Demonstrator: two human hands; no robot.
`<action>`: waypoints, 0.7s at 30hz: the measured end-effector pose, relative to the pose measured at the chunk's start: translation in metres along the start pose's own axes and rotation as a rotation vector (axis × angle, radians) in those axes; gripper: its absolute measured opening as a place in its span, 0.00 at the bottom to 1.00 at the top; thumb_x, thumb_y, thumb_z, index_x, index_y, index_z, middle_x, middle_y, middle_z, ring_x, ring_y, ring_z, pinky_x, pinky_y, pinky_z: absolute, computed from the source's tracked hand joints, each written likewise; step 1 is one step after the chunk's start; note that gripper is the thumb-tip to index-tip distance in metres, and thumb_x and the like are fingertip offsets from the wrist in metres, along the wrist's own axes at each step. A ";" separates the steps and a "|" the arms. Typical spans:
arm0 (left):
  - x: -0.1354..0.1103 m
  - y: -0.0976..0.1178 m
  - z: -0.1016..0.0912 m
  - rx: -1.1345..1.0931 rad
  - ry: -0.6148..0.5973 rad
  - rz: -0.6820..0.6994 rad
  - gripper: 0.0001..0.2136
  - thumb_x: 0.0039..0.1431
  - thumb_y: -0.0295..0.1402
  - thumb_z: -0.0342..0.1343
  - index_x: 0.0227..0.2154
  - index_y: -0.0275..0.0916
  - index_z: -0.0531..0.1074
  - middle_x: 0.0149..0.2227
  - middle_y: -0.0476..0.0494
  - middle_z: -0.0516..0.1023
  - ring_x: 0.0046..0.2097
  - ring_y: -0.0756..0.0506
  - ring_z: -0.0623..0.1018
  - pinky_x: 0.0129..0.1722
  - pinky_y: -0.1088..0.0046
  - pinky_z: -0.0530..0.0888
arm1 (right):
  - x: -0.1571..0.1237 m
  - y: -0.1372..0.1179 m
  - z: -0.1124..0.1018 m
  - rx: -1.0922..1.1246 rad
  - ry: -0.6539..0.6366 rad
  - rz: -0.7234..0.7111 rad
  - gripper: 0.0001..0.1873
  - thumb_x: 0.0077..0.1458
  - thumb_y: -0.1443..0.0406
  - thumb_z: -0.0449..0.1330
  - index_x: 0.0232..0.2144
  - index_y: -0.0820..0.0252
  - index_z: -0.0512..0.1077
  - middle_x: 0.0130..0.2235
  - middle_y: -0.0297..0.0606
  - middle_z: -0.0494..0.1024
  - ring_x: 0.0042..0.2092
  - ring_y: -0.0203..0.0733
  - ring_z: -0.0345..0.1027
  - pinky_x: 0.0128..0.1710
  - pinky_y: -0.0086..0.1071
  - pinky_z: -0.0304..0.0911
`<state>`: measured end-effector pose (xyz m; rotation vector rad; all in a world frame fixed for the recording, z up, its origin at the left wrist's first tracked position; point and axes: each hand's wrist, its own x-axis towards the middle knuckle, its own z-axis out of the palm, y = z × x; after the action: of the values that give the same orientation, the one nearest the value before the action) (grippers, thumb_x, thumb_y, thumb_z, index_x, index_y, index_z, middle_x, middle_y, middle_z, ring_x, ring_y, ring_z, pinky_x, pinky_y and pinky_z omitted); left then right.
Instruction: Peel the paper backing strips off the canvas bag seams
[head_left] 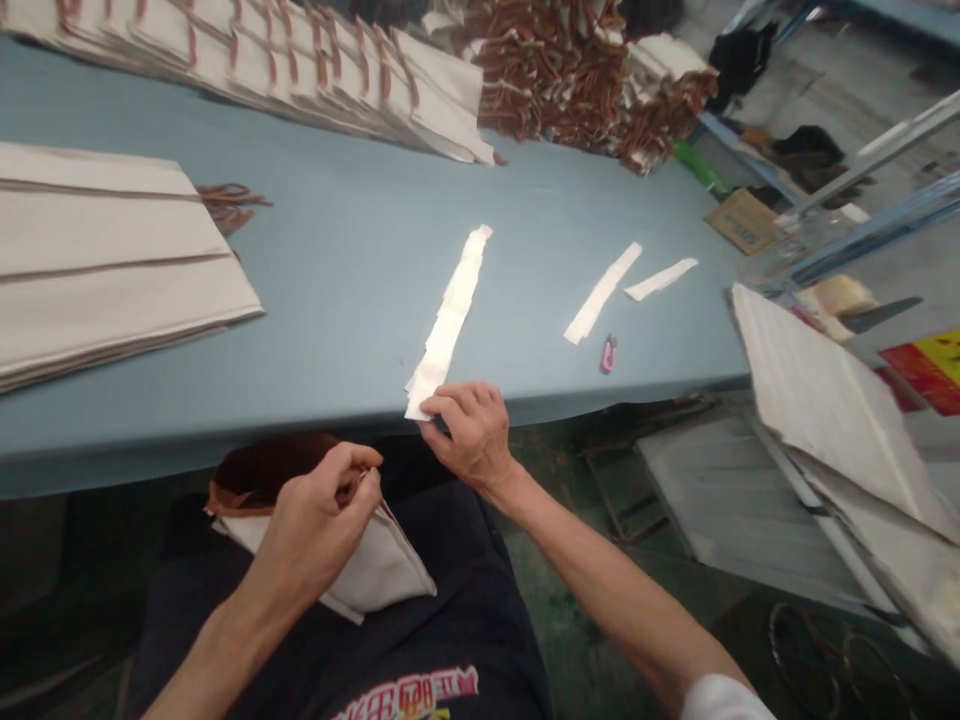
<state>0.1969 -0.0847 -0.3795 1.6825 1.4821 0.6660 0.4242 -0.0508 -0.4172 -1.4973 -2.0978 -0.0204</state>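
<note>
My left hand (pixel 322 510) is closed, thumb and finger pinching the edge of a cream fabric bag (pixel 390 565) with brown trim that lies over my lap. At the table's front edge, my right hand (pixel 469 430) pinches the near end of a row of overlapping white label strips (pixel 454 310). The far end of that row rests flat on the blue-green tabletop (pixel 337 240). The undersides of the right fingers are partly hidden.
Two more white strips, one longer (pixel 604 292) and one shorter (pixel 661 279), lie to the right near pink thread snips (pixel 608 354). Stacked cream bags (pixel 97 240) sit at left. Cream pieces with brown straps (pixel 300 70) line the back, beside a brown strap heap (pixel 555 70).
</note>
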 end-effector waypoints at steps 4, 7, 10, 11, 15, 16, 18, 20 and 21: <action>0.020 0.003 0.014 -0.094 -0.050 -0.076 0.19 0.59 0.51 0.55 0.38 0.41 0.81 0.23 0.49 0.83 0.27 0.41 0.82 0.31 0.68 0.74 | 0.010 -0.003 -0.009 0.086 0.016 0.052 0.12 0.75 0.62 0.62 0.35 0.54 0.80 0.40 0.40 0.87 0.45 0.47 0.75 0.50 0.42 0.61; 0.033 0.007 0.022 -0.165 -0.052 -0.150 0.22 0.56 0.52 0.58 0.39 0.39 0.83 0.22 0.49 0.81 0.26 0.42 0.79 0.30 0.69 0.73 | 0.015 -0.003 -0.017 0.147 0.020 0.088 0.13 0.73 0.64 0.61 0.34 0.54 0.78 0.38 0.37 0.87 0.43 0.46 0.76 0.49 0.41 0.63; 0.043 0.013 0.029 -0.241 -0.044 -0.222 0.21 0.55 0.53 0.60 0.35 0.39 0.85 0.26 0.46 0.84 0.28 0.43 0.78 0.30 0.69 0.72 | 0.019 -0.002 -0.025 0.229 0.012 0.115 0.12 0.71 0.66 0.60 0.33 0.54 0.78 0.37 0.36 0.87 0.42 0.45 0.77 0.48 0.40 0.63; 0.045 0.015 0.032 -0.270 -0.047 -0.240 0.21 0.55 0.53 0.61 0.33 0.39 0.85 0.27 0.46 0.84 0.28 0.43 0.78 0.31 0.69 0.72 | 0.020 -0.001 -0.027 0.263 0.005 0.119 0.12 0.71 0.66 0.60 0.32 0.55 0.78 0.37 0.36 0.87 0.42 0.45 0.77 0.48 0.40 0.63; 0.048 0.019 0.043 -0.397 -0.059 -0.298 0.22 0.54 0.56 0.65 0.29 0.39 0.84 0.29 0.44 0.86 0.32 0.42 0.79 0.35 0.68 0.75 | 0.021 0.002 -0.034 0.343 -0.037 0.119 0.13 0.70 0.67 0.60 0.34 0.56 0.81 0.39 0.37 0.89 0.44 0.46 0.78 0.47 0.41 0.62; 0.048 0.020 0.046 -0.430 -0.054 -0.312 0.22 0.53 0.57 0.66 0.29 0.39 0.84 0.29 0.43 0.86 0.33 0.41 0.79 0.36 0.68 0.76 | 0.021 0.003 -0.034 0.347 -0.048 0.120 0.13 0.71 0.67 0.59 0.34 0.56 0.81 0.40 0.37 0.89 0.44 0.46 0.78 0.48 0.41 0.62; 0.048 0.021 0.053 -0.499 -0.040 -0.336 0.25 0.52 0.60 0.67 0.28 0.39 0.83 0.30 0.42 0.86 0.36 0.40 0.80 0.39 0.67 0.77 | 0.021 0.003 -0.036 0.351 -0.062 0.121 0.12 0.71 0.68 0.60 0.36 0.55 0.82 0.41 0.36 0.90 0.45 0.46 0.78 0.49 0.42 0.63; 0.048 0.023 0.059 -0.568 -0.029 -0.357 0.28 0.53 0.64 0.66 0.27 0.39 0.82 0.30 0.42 0.85 0.37 0.40 0.81 0.41 0.66 0.77 | 0.020 0.002 -0.036 0.352 -0.060 0.109 0.13 0.71 0.68 0.60 0.36 0.55 0.82 0.41 0.36 0.90 0.45 0.46 0.78 0.49 0.42 0.63; 0.048 0.023 0.062 -0.597 -0.022 -0.368 0.29 0.53 0.65 0.65 0.27 0.39 0.82 0.29 0.43 0.84 0.37 0.40 0.81 0.41 0.66 0.78 | 0.019 0.002 -0.036 0.352 -0.056 0.097 0.13 0.71 0.68 0.59 0.36 0.55 0.82 0.41 0.36 0.90 0.46 0.45 0.78 0.50 0.42 0.63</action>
<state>0.2687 -0.0513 -0.3999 0.9343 1.3513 0.7814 0.4371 -0.0451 -0.3791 -1.3929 -1.9441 0.4100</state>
